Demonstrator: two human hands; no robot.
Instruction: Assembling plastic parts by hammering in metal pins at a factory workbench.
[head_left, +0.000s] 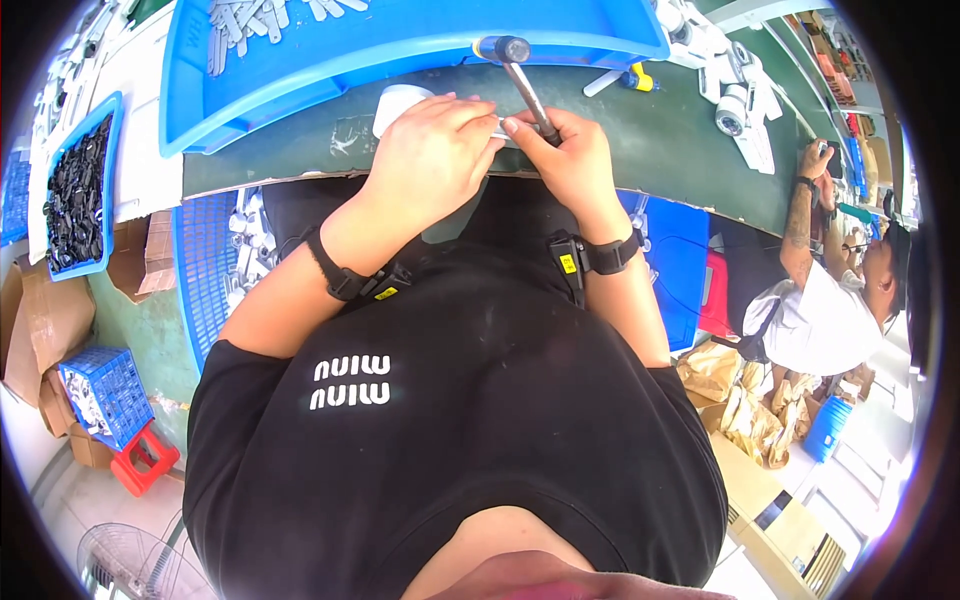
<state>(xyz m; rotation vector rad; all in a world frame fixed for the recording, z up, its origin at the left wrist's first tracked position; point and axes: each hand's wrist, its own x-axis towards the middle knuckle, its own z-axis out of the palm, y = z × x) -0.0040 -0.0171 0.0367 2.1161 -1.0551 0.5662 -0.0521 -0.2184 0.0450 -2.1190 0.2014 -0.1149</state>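
Our right grip [578,165] wraps closed around the hammer [527,92], its head raised by the tray [300,95]. Our left grip [430,160] has its fingers bent beside the white part [398,106], near the desk [670,150] edge; we cannot tell how firmly it holds anything. We'd best seat the part flat, tap lightly and squarely, and spare our fingertips.

The left hand [432,150] arches beside the curled right hand [572,158].
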